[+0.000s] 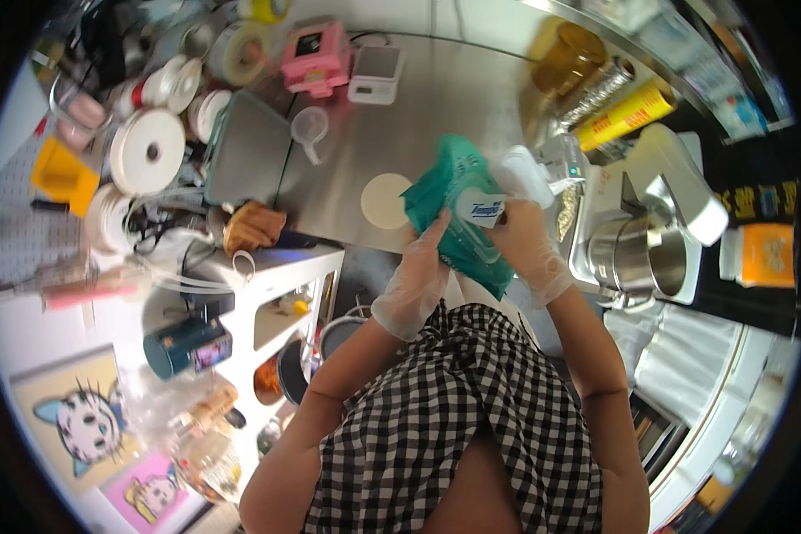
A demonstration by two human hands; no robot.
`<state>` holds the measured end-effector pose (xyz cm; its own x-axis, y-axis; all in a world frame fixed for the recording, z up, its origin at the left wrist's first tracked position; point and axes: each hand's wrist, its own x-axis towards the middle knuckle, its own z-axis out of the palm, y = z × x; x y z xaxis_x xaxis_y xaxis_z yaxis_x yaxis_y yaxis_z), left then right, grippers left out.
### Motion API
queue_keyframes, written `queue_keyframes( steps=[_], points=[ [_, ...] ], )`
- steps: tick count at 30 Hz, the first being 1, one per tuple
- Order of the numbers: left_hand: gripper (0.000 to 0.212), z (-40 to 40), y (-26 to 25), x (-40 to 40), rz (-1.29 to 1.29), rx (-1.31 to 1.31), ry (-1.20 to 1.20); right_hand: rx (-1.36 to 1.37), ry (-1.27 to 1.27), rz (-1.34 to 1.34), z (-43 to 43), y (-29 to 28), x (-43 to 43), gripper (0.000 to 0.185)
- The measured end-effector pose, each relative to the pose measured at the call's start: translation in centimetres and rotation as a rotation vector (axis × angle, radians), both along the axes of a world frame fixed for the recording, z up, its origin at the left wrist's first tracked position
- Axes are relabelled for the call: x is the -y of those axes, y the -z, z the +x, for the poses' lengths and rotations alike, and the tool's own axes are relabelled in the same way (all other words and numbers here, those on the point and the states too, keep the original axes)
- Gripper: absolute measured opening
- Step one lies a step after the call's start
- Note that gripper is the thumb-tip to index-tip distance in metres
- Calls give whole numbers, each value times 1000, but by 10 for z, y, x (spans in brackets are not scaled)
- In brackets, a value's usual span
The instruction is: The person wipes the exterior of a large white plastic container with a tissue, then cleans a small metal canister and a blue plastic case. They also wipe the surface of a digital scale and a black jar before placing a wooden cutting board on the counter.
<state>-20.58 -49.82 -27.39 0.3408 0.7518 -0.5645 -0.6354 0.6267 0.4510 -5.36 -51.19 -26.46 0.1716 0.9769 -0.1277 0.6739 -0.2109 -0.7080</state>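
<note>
A green Tempo soft pack [457, 170], seemingly of wipes, is held above the near edge of the steel worktop [434, 100]. My left hand [417, 277], in a clear disposable glove, grips the pack's near left side with the thumb on top. Gloved likewise, my right hand [527, 243] has its fingers at the pack's white lid [480, 207], which stands raised. Left of the pack, a pale round disc [384, 200] lies flat on the steel. Some white material [524, 175] shows just beyond my right hand; blur hides what it is.
A white digital scale [376, 73], a pink device [317, 57] and a small strainer-like cup [310, 130] stand on the worktop. Ribbon spools [148, 152] crowd the left. At right are a steel pot [634, 257], a yellow box [624, 117] and an amber jar [567, 57].
</note>
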Motion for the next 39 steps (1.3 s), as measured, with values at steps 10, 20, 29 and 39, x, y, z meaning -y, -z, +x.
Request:
queue_keyframes(
  steps=[10, 20, 29, 39],
  points=[
    [31, 8, 40, 16, 153, -153, -191, 84, -179, 92, -2, 36, 6, 24],
    [37, 5, 17, 17, 107, -147, -284, -79, -214, -12, 3, 23, -20, 28],
    [37, 9, 16, 12, 208, -151, -312, -62, -264, 18, 0, 28, -20, 23],
    [35, 7, 10, 3, 122, -87, -392, -23, -224, 127, -4, 26, -18, 22]
  ],
)
